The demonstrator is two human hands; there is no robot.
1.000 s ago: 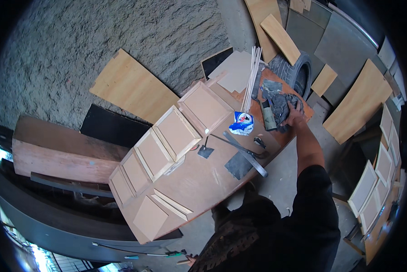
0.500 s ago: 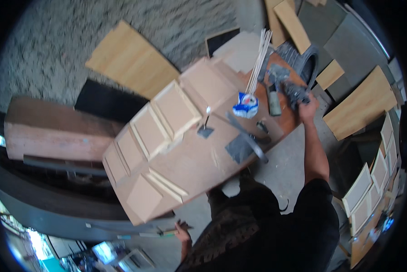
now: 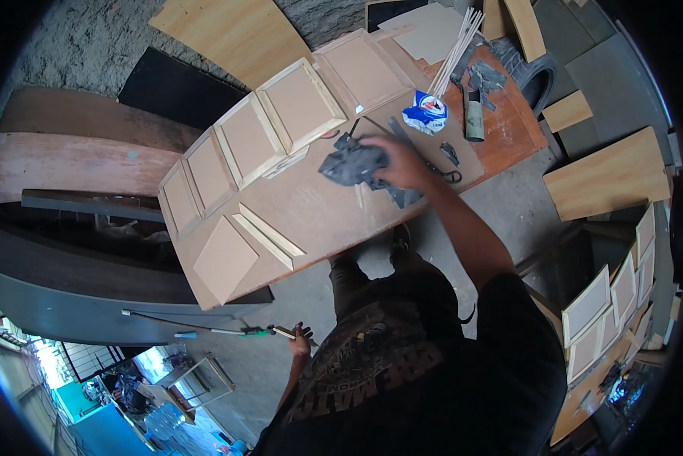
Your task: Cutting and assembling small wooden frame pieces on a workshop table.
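My right hand [image 3: 404, 163] is closed on a crumpled dark grey rag [image 3: 349, 163] over the middle of the brown work table [image 3: 330, 220]. Dark sheet pieces [image 3: 407, 197] lie partly hidden under the hand and rag. Just beyond is a row of pale framed panels [image 3: 299, 102] along the table's far side. My left hand [image 3: 301, 342] hangs low, off the near left corner of the table. A short pale stick [image 3: 283, 332] is at its fingers and appears held, though the grip is small in view.
A blue and white bag [image 3: 426, 114], thin sticks [image 3: 455, 53] and a greenish cylinder [image 3: 473, 118] stand or lie on the right side. Loose trim strips [image 3: 269, 239] and a flat panel [image 3: 225, 261] occupy the left end. A tyre [image 3: 539, 83] sits behind; boards [image 3: 607, 178] lie at right.
My right hand has brought the rag leftward from the table's right end to its middle. The whole view has shifted, so the table appears higher. My left hand stays low beside the table.
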